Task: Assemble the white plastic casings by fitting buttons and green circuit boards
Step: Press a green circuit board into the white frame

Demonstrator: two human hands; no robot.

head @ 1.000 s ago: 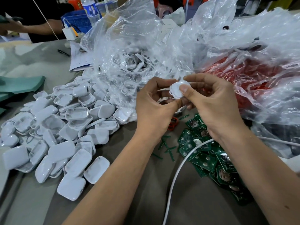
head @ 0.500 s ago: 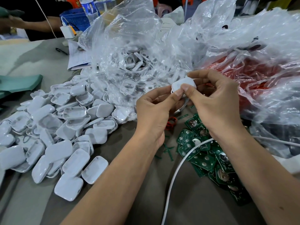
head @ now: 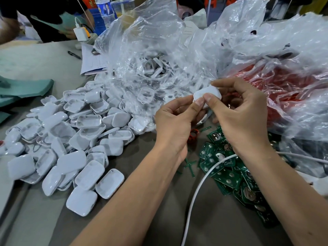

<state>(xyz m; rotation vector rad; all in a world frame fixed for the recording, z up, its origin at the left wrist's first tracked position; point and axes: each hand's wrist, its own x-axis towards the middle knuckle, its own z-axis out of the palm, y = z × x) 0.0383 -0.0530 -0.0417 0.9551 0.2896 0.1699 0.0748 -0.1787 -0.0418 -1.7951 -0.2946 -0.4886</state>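
Observation:
Both hands hold one white plastic casing (head: 206, 92) above the table, in front of the plastic bags. My left hand (head: 175, 121) pinches its lower left edge with the thumb on top. My right hand (head: 239, 112) grips it from the right, thumb on its face and index finger curled over the top. A heap of white casing halves (head: 71, 139) lies to the left. Green circuit boards (head: 229, 173) lie piled under my right wrist. A red button (head: 192, 134) lies on the table below my left hand.
Clear plastic bags (head: 159, 59) of white parts and a bag of red parts (head: 284, 89) crowd the back. A white cable (head: 197, 192) runs across the table under my right forearm. Papers (head: 94, 63), a pen (head: 74, 55) and another person's hands sit at the far left.
Both hands have shifted slightly right and up with the casing. My left thumb has moved onto the casing's face beside my right thumb.

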